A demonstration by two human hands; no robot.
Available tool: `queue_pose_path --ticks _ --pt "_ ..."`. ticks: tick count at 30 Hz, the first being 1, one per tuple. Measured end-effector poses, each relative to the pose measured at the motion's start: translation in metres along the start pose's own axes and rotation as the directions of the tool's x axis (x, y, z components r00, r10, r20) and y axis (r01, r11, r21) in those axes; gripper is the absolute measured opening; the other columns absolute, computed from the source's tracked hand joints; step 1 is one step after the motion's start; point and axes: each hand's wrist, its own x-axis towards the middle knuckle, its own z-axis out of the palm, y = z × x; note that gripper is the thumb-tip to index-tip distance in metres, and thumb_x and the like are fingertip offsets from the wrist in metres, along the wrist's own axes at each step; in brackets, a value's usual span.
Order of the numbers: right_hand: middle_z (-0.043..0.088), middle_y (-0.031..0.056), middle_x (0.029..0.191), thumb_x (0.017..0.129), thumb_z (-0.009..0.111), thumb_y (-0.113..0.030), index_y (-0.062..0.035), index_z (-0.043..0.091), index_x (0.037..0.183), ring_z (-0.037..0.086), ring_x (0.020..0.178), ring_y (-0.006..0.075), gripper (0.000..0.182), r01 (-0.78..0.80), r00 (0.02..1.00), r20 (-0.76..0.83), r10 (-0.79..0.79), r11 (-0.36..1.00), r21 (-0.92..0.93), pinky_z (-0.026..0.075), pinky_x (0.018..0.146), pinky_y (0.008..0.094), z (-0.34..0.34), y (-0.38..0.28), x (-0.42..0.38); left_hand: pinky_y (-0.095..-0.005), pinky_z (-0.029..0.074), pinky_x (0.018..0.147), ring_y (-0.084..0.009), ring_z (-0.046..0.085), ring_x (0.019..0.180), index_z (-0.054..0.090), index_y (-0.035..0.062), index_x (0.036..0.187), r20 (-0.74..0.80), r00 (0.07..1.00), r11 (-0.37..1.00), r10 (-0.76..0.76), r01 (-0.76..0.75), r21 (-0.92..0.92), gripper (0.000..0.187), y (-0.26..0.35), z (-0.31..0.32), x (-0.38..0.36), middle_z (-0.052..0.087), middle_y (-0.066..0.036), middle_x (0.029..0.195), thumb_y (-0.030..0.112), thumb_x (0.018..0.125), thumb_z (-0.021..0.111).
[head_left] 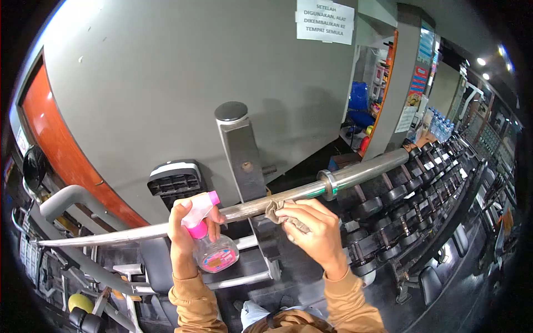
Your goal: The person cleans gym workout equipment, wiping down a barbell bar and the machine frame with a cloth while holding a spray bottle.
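A long metal barbell bar [300, 191] runs across the view in front of a grey upright post [242, 152]. My left hand [186, 222] is wrapped round a clear spray bottle [217, 255] with a pink and white spray head, held just in front of the bar. My right hand [313, 227] pinches a crumpled grey-brown cloth [280, 215], which lies against the bar to the left of its metal collar [328, 185]. Part of the cloth is hidden by the fingers.
A rack of dumbbells [391, 194] stands at the right. Gym machine frames [83, 202] fill the left side, by an orange door [61, 133]. Behind the bar is a grey wall [194, 72] with a paper sign [325, 21]. Water bottles [441, 126] stand at the back right.
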Motion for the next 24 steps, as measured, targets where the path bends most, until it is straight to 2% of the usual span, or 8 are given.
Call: queue_pose_path --ticks 2,7,10,14,17,19,21,24 --pt "0.076 0.001 0.105 0.076 0.079 -0.009 -0.0129 0.076 0.102 0.07 0.094 0.0191 0.026 0.118 0.985 0.136 -0.102 0.986 -0.117 0.06 0.078 0.0312 -0.009 0.004 0.015 -0.0341 0.05 0.048 -0.0241 0.057 0.043 0.064 -0.0106 0.083 -0.024 1.0 0.998 -0.003 0.001 -0.065 0.061 0.004 -0.001 -0.004 0.064 -0.018 0.066 0.046 0.094 0.043" --pt "0.075 -0.0014 0.098 0.075 0.076 -0.009 -0.0142 0.075 0.097 0.068 0.089 0.019 0.023 0.298 0.906 0.339 -0.254 0.951 -0.086 0.059 0.075 0.0327 -0.027 -0.011 0.068 -0.0329 0.049 0.048 -0.023 0.057 0.043 0.065 -0.0084 0.08 -0.046 0.998 0.998 0.036 -0.034 0.045 0.062 0.019 -0.025 -0.019 0.063 -0.017 0.064 0.048 0.094 0.043" --pt "0.069 -0.0037 0.089 0.079 0.069 -0.013 -0.0135 0.073 0.089 0.064 0.086 0.0156 0.011 0.635 0.645 0.642 -0.414 0.758 -0.15 0.056 0.062 0.0283 0.0 -0.018 0.086 -0.0342 0.048 0.048 -0.023 0.056 0.043 0.065 -0.0079 0.077 -0.116 0.993 0.995 0.018 -0.006 0.104 0.066 0.027 -0.035 -0.024 0.062 -0.017 0.061 0.051 0.094 0.041" --pt "0.065 -0.0034 0.083 0.082 0.064 -0.018 -0.012 0.067 0.08 0.064 0.084 0.0145 0.007 0.813 0.434 0.718 -0.544 0.58 -0.051 0.055 0.06 0.0294 0.038 -0.035 0.106 -0.0353 0.048 0.049 -0.0242 0.055 0.042 0.064 -0.008 0.075 -0.117 0.993 1.0 0.012 -0.009 0.027 0.067 0.025 -0.044 -0.022 0.06 -0.017 0.057 0.051 0.094 0.038" --pt "0.062 -0.0029 0.082 0.082 0.064 -0.017 -0.0115 0.066 0.08 0.063 0.083 0.0149 0.006 0.853 0.395 0.605 -0.691 0.52 0.037 0.055 0.059 0.0289 0.074 -0.048 0.107 -0.0358 0.049 0.05 -0.0254 0.055 0.042 0.064 -0.0078 0.075 -0.098 0.995 0.999 0.017 -0.02 -0.03 0.066 0.025 -0.046 -0.021 0.058 -0.018 0.054 0.05 0.094 0.037" --pt "0.062 -0.0023 0.084 0.082 0.064 -0.017 -0.0119 0.066 0.083 0.063 0.083 0.0154 0.006 0.867 0.358 0.691 -0.628 0.498 0.003 0.055 0.059 0.0289 0.074 -0.052 0.11 -0.0356 0.049 0.05 -0.0258 0.054 0.042 0.064 -0.0078 0.074 -0.099 0.995 0.999 -0.002 -0.001 -0.034 0.065 0.027 -0.048 -0.023 0.06 -0.019 0.057 0.048 0.094 0.037" --pt "0.061 -0.0019 0.074 0.077 0.066 -0.017 -0.0139 0.065 0.068 0.063 0.078 0.0159 0.009 0.83 0.434 0.583 -0.687 0.557 0.038 0.05 0.057 0.0303 0.067 -0.042 0.108 -0.036 0.049 0.05 -0.0257 0.054 0.042 0.064 -0.0082 0.075 -0.104 0.995 0.999 -0.011 0.007 -0.04 0.064 0.026 -0.048 -0.025 0.061 -0.02 0.059 0.047 0.094 0.037" --pt "0.059 -0.0024 0.074 0.078 0.066 -0.017 -0.0139 0.063 0.068 0.063 0.077 0.017 0.011 0.798 0.467 0.654 -0.595 0.602 -0.022 0.05 0.057 0.0325 0.028 -0.028 0.113 -0.0362 0.048 0.048 -0.0251 0.055 0.042 0.064 -0.009 0.077 -0.079 0.997 0.998 -0.022 0.018 -0.056 0.063 0.027 -0.049 -0.025 0.063 -0.021 0.064 0.045 0.094 0.038"
